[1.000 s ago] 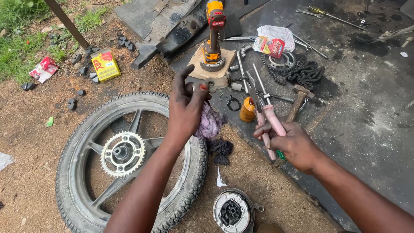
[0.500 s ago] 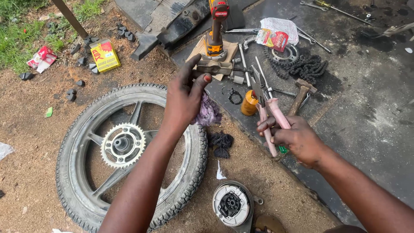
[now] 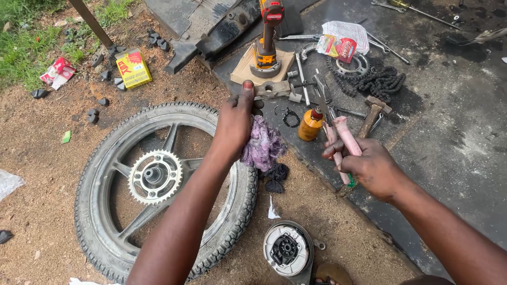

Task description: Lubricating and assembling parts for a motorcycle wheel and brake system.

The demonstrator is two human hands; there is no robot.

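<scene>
Above the wheel point(image 3: 158, 184), left hand point(image 3: 235, 124) probably pinches a rag point(image 3: 263, 143); right hand point(image 3: 369, 166) grips pliers point(image 3: 338, 134).

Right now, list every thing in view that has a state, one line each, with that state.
Left hand: grip closed on a grey metal part and a purple rag.
Grey metal part: held up.
Purple rag: crumpled, hanging from the hand.
Right hand: grip closed on pink-handled pliers.
Pink-handled pliers: handles squeezed together.
Black spoked wheel with sprocket: lying flat on dirt.
Red-and-black cordless drill: standing upright on cardboard.
Small orange bottle: upright, capped.
</scene>
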